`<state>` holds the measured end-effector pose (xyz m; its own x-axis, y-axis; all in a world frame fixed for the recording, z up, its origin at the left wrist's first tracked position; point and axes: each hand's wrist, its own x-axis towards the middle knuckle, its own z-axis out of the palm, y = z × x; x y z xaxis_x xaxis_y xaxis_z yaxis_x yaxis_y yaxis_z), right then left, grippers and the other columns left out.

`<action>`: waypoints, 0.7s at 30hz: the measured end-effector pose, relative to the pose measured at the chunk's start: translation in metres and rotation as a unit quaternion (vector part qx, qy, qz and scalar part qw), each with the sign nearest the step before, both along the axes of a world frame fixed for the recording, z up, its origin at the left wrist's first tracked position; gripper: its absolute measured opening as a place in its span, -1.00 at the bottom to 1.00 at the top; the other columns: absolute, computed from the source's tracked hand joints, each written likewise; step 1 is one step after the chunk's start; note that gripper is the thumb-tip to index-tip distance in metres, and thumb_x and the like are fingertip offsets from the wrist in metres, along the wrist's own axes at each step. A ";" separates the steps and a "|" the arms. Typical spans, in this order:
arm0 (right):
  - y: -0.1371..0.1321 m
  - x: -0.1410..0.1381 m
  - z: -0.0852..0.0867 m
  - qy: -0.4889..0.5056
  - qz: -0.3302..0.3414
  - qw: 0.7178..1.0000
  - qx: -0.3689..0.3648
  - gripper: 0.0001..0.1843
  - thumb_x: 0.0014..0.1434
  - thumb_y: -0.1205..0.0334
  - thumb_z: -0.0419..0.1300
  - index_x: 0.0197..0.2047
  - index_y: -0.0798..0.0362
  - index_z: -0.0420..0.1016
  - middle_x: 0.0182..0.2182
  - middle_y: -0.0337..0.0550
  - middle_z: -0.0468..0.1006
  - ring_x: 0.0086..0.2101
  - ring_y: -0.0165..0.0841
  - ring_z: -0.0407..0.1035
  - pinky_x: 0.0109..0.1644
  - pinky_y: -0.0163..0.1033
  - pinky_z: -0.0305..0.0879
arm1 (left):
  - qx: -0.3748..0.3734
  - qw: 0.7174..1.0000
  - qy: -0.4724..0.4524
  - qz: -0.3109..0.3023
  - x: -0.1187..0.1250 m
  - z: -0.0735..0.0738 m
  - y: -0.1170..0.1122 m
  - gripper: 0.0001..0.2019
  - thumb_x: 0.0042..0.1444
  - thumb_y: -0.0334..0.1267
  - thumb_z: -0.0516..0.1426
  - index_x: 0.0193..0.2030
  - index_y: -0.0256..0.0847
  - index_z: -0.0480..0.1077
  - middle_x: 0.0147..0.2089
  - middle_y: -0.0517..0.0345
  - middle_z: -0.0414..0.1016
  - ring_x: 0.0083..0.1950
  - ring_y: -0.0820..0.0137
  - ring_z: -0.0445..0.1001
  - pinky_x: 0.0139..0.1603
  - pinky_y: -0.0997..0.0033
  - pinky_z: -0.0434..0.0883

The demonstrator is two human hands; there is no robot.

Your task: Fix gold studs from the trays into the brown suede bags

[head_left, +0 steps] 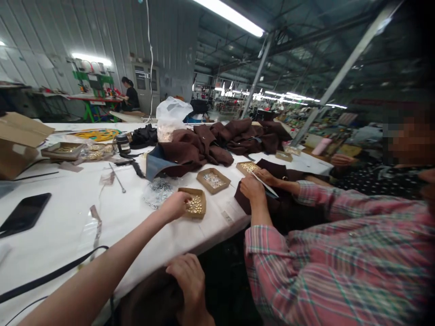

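Observation:
My left hand (175, 206) reaches over the edge of a small cardboard box (197, 216) of gold-coloured eyelets (195, 204). Its fingers are pinched together at the eyelets; whatever lies between the fingertips is hidden. Low in the view, below the table edge, my right hand (190, 278) is curled over dark brown cloth (149, 299), the thumb out of sight. Beside the eyelet box lie a clear bag of silvery metal parts (158, 192) and a second cardboard box (213, 181) with small silvery pieces.
At my right, a co-worker in a plaid shirt (316, 253) handles brown cloth and a pale strip near another box of gold pieces (248, 167). Brown fabric (204, 145) is heaped across the white table (68, 181). A phone (25, 213) and metal rod (117, 177) lie left.

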<state>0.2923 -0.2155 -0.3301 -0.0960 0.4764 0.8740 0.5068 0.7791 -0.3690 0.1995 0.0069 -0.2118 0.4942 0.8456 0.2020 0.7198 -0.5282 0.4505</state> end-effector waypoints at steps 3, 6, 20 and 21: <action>0.001 0.004 0.002 0.013 0.014 1.000 0.011 -0.60 0.66 0.06 -0.16 0.05 0.00 0.46 -0.14 -0.06 0.75 -0.13 -0.19 0.67 -0.01 -0.02 0.42 | 0.004 0.997 0.064 -0.035 0.024 -0.014 0.012 -0.94 0.35 -0.31 0.36 -0.18 -0.22 0.65 -0.17 0.07 0.71 -0.09 0.22 0.65 0.06 0.15 0.57; 0.001 0.007 0.004 0.024 0.017 0.999 0.015 -0.60 0.66 0.09 -0.17 0.05 0.01 0.46 -0.15 -0.08 0.76 -0.15 -0.22 0.67 -0.02 -0.04 0.40 | 0.030 0.993 0.109 -0.039 0.032 -0.020 0.021 -0.82 0.44 -0.25 0.32 -0.24 -0.22 0.59 -0.10 0.07 0.68 0.00 0.21 0.64 0.17 0.06 0.57; -0.004 0.013 0.010 0.055 0.016 0.998 0.014 -0.73 0.64 0.22 -0.07 0.01 -0.02 0.45 -0.18 -0.16 0.77 -0.17 -0.28 0.68 0.02 -0.09 0.43 | 0.078 0.972 0.215 -0.044 0.047 -0.022 0.035 -0.91 0.47 -0.31 0.31 -0.10 -0.28 0.61 0.02 0.00 0.71 0.09 0.18 0.68 0.26 -0.01 0.61; -0.005 0.013 0.011 0.056 0.015 0.998 0.015 -0.74 0.63 0.23 -0.07 0.01 -0.02 0.45 -0.18 -0.16 0.77 -0.18 -0.28 0.68 0.01 -0.09 0.43 | 0.080 0.974 0.208 -0.042 0.048 -0.020 0.035 -0.93 0.45 -0.32 0.32 -0.07 -0.29 0.62 0.03 -0.02 0.71 0.10 0.17 0.68 0.28 -0.02 0.61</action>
<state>0.3056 -0.2208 -0.3190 -0.0108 0.4483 0.8938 0.4405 0.8046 -0.3982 0.2474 0.0416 -0.2317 0.6278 0.7725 0.0952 0.7732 -0.6330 0.0374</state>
